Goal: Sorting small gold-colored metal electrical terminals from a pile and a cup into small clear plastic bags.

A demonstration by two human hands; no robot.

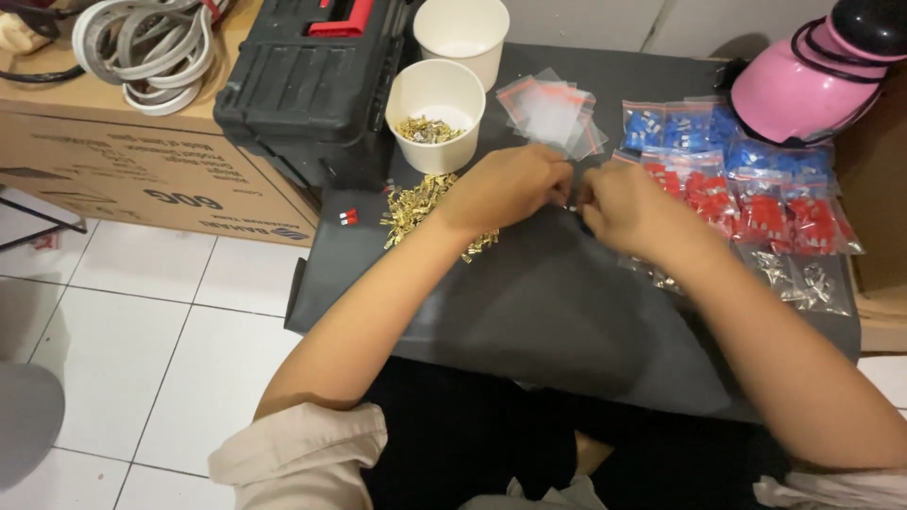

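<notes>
Beside both hands (572, 194): brass terminals (416, 203), paper cup (436, 113), bagged packets (756, 203).

Both hands, left hand (510, 184) and right hand (628, 206), meet over the table (529, 312). Metal terminals (416, 203) lie left of them, filled bags (756, 194) right, two cups (436, 94) and empty bags (553, 113) behind.

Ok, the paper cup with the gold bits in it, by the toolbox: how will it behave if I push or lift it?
The white paper cup looks thin-walled, so it would probably flex under a firm squeeze. It holds only a shallow layer of gold terminals, so it is likely light and may tip or slide if nudged near the rim. Spilled pieces would likely scatter like the loose pile beside it.
</notes>
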